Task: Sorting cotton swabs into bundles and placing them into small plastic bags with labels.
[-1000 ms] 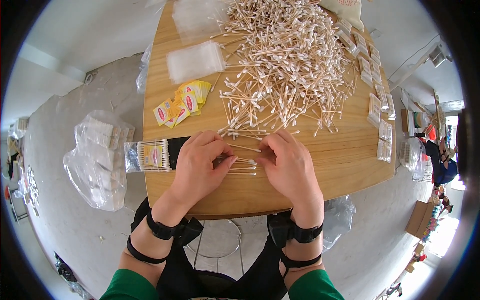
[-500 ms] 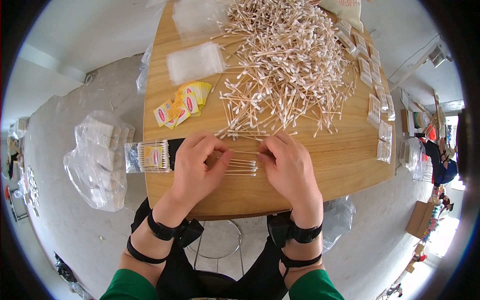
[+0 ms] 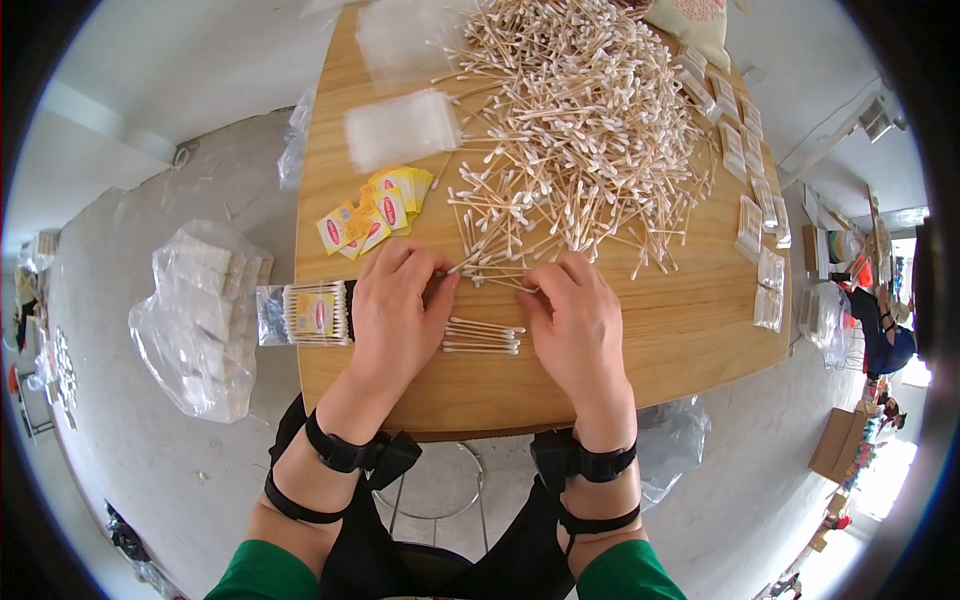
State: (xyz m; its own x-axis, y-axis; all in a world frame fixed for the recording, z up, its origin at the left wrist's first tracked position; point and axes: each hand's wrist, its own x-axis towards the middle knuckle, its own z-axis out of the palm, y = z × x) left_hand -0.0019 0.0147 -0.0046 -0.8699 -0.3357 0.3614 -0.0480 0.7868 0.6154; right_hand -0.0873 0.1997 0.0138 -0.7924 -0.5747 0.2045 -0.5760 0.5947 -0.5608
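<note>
My left hand and my right hand face each other at the near edge of a large heap of cotton swabs. The fingers of both are closed at opposite ends of a few loose swabs. How many they pinch is hard to tell. Just nearer to me, several swabs lie side by side in a loose row, partly behind my left hand. Beside that hand, a clear bag packed with swabs and a yellow card rests on something black at the table's left edge.
Yellow printed cards and a stack of clear bags lie on the left of the wooden table. Filled packets line its right edge. A big plastic bag of packs hangs at left; a cloth sack stands behind.
Both hands have moved slightly away from me, from above the row of swabs to the heap's near edge. The swab stretched between them over the row is no longer there.
</note>
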